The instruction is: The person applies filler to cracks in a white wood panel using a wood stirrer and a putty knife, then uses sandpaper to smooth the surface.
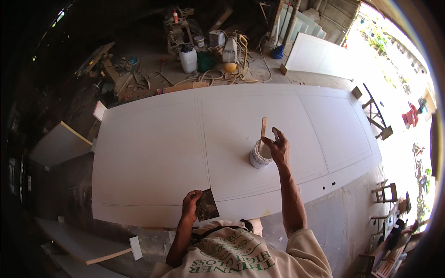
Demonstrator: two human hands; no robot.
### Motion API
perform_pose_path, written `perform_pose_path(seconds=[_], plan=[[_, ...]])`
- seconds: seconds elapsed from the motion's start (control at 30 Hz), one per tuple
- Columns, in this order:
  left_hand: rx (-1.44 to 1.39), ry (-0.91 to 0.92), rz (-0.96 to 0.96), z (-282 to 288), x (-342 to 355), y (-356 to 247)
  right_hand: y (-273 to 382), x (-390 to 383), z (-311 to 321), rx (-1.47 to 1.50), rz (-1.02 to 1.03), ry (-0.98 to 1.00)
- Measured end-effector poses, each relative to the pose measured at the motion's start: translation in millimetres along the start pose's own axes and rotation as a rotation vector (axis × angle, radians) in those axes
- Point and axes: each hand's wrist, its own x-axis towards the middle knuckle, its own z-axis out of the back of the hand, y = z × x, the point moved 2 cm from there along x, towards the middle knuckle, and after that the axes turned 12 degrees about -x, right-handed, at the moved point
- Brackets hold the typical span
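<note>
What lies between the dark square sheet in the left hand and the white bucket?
In the head view, only the white board shows between the dark sheet in the left hand and the bucket.

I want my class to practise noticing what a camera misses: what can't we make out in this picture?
All in the head view:
- Lower end of the wooden stick: hidden by the right hand and the tub.
- Underside of the dark sheet in the left hand: turned away from the camera.
- Plants at right: detail washed out by glare.
- Far left corner: lost in shadow.
</note>
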Motion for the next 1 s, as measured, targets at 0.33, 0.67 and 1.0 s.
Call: perform_pose_path(seconds=[0.33,0.67,1.0], plan=[[0.313,0.082,-0.239,-13.0,13.1,-19.7,21.6,24.5,17.5,-0.224,0.223,0.377],[1.416,0.770,-0.736,-215.4,14.4,5.7,32.5,-0.1,59.3,-0.318,0.344,0.559],[1.479,0.797,-0.793,-225.7,47.3,35.0,3.5,16.4,62.0,-0.288,0.568,0.334]])
